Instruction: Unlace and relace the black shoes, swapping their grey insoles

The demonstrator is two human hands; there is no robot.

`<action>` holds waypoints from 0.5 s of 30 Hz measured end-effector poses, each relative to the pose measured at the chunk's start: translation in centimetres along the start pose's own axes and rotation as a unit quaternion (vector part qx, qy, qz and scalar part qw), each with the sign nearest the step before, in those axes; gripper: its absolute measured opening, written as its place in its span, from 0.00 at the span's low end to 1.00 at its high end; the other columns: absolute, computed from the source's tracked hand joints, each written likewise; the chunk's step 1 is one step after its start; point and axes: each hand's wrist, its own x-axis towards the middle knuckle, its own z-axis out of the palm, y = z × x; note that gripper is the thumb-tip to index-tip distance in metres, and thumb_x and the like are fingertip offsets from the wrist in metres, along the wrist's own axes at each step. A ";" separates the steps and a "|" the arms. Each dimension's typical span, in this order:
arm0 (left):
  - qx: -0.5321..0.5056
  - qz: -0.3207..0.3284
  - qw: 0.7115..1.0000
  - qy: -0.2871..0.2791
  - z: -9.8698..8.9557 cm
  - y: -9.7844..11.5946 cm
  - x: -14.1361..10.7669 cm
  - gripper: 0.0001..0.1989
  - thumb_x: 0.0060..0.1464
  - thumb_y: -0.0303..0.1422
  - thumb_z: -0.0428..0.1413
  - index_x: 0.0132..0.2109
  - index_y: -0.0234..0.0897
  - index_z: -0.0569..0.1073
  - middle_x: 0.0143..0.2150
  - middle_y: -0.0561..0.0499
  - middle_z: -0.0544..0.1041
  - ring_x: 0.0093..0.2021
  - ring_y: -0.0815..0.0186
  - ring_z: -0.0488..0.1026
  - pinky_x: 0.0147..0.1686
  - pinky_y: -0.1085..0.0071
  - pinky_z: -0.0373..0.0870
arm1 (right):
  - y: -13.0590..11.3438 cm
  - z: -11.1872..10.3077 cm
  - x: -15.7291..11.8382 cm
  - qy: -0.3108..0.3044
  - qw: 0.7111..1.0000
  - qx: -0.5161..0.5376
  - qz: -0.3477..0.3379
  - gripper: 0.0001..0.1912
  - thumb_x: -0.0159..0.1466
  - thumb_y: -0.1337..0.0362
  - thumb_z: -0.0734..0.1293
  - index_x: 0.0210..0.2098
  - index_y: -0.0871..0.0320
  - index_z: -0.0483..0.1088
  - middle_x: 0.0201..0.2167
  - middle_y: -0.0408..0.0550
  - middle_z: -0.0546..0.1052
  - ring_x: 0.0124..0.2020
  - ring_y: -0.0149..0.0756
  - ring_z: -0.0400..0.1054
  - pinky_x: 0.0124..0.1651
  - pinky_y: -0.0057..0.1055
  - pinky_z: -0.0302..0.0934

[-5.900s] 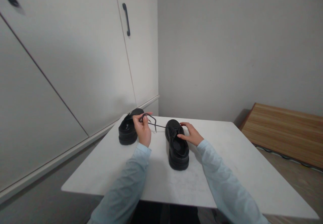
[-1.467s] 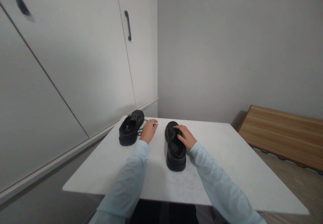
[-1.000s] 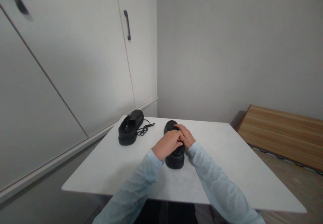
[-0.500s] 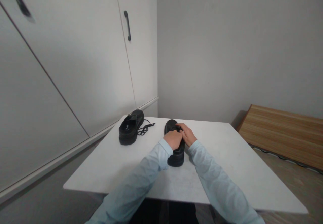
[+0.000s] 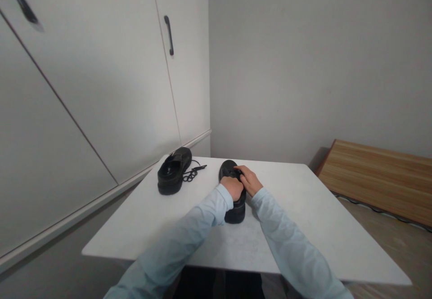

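Observation:
A black shoe [image 5: 235, 213] stands on the white table in front of me, toe pointing away and heel toward me. Over its opening, my left hand [image 5: 232, 187] is closed, its fingers curled down and hidden, so what they grip does not show. My right hand [image 5: 250, 180] holds the shoe's right side, fingers bent over the upper near the front of the opening. A second black shoe [image 5: 170, 185] rests at the table's far left. Beside it, a bundled black shoelace [image 5: 191, 174] lies on the tabletop.
The white table [image 5: 290, 227] reaches toward the grey wall at the back. White cabinet doors [image 5: 101, 74] with dark handles stand along the left. A wood-grained panel [image 5: 374, 177] sits low on the right, beyond the table's edge.
My left hand has shifted slightly down and toward me over the shoe. The right hand stays almost where it was, and both shoes keep their places.

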 end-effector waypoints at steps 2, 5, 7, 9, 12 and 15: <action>0.003 -0.002 1.000 -0.001 0.1 0.0 0.0 0.15 0.55 0.27 0.48 0.45 0.26 0.74 0.42 0.32 0.76 0.46 0.50 0.74 0.43 0.57 0.71 | 0.0 0.0 0.0 0.000 1.000 0.000 -0.001 0.21 0.57 0.71 0.54 0.49 0.58 0.65 0.45 0.53 0.72 0.48 0.42 0.65 0.54 0.45 0.59; 0.006 -0.004 1.000 -0.002 0.1 0.1 -0.1 0.14 0.55 0.27 0.48 0.44 0.26 0.75 0.42 0.32 0.76 0.46 0.51 0.74 0.43 0.58 0.71 | 0.0 0.0 0.0 0.000 1.000 0.001 -0.005 0.21 0.57 0.72 0.54 0.49 0.58 0.65 0.45 0.52 0.72 0.48 0.41 0.65 0.54 0.44 0.58; 0.006 -0.004 1.000 0.002 0.1 0.1 -0.1 0.14 0.55 0.26 0.48 0.43 0.27 0.75 0.41 0.32 0.76 0.46 0.51 0.74 0.43 0.58 0.71 | 0.0 -0.1 0.1 -0.005 1.000 -0.001 -0.006 0.21 0.57 0.72 0.54 0.49 0.58 0.65 0.45 0.53 0.72 0.49 0.41 0.65 0.54 0.44 0.58; 0.007 -0.003 1.000 0.006 0.1 0.1 -0.2 0.14 0.55 0.26 0.48 0.43 0.27 0.75 0.41 0.32 0.77 0.46 0.51 0.74 0.42 0.58 0.71 | 0.0 -0.1 0.1 -0.010 1.000 -0.004 -0.005 0.21 0.57 0.72 0.54 0.48 0.58 0.65 0.45 0.53 0.72 0.49 0.42 0.65 0.54 0.44 0.58; 0.008 0.001 1.000 0.008 0.1 0.0 -0.4 0.13 0.55 0.26 0.48 0.43 0.27 0.75 0.40 0.32 0.77 0.46 0.51 0.74 0.42 0.58 0.71 | 0.0 -0.1 0.1 -0.013 1.000 -0.003 -0.007 0.22 0.56 0.72 0.54 0.48 0.58 0.65 0.45 0.53 0.72 0.49 0.42 0.64 0.54 0.45 0.58; 0.006 0.002 1.000 0.024 0.2 0.0 -0.6 0.13 0.55 0.26 0.48 0.42 0.27 0.75 0.39 0.33 0.77 0.45 0.51 0.75 0.42 0.57 0.72 | 0.0 -0.1 0.1 -0.010 1.000 -0.004 -0.007 0.21 0.57 0.72 0.54 0.49 0.59 0.65 0.45 0.53 0.71 0.49 0.42 0.64 0.54 0.45 0.58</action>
